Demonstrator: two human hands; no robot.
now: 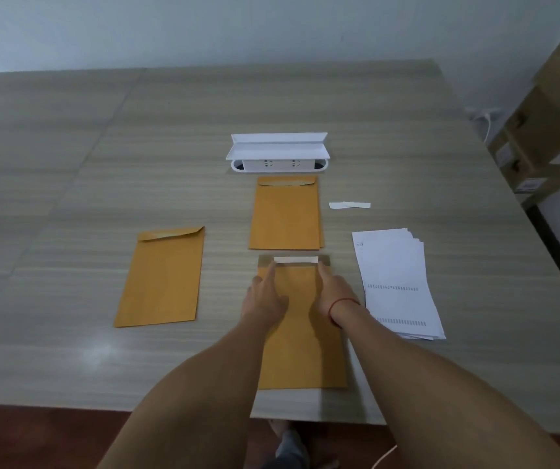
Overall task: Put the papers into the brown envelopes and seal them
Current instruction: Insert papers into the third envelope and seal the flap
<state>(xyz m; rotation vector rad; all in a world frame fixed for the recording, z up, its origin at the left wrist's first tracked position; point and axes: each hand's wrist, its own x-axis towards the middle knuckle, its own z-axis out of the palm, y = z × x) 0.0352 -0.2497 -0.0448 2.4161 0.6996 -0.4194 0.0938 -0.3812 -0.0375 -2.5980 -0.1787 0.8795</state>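
A brown envelope [300, 350] lies lengthwise in front of me, its flap open at the far end with a white adhesive strip [296, 259] across it. My left hand [265, 296] rests on the envelope, index finger stretched to the strip's left end. My right hand [334, 292] rests beside it, fingers reaching the strip's right end. A stack of brown envelopes [286, 213] lies just beyond. Another brown envelope [161, 277] with its flap folded down lies to the left. A fanned pile of white printed papers [397, 282] lies to the right.
A white power socket box [278, 154] with its lid raised sits in the table [68, 198] behind the envelopes. A peeled white strip [349, 205] lies right of the stack. Cardboard boxes [549, 123] stand off the table's right edge. The near table edge runs just below the envelope.
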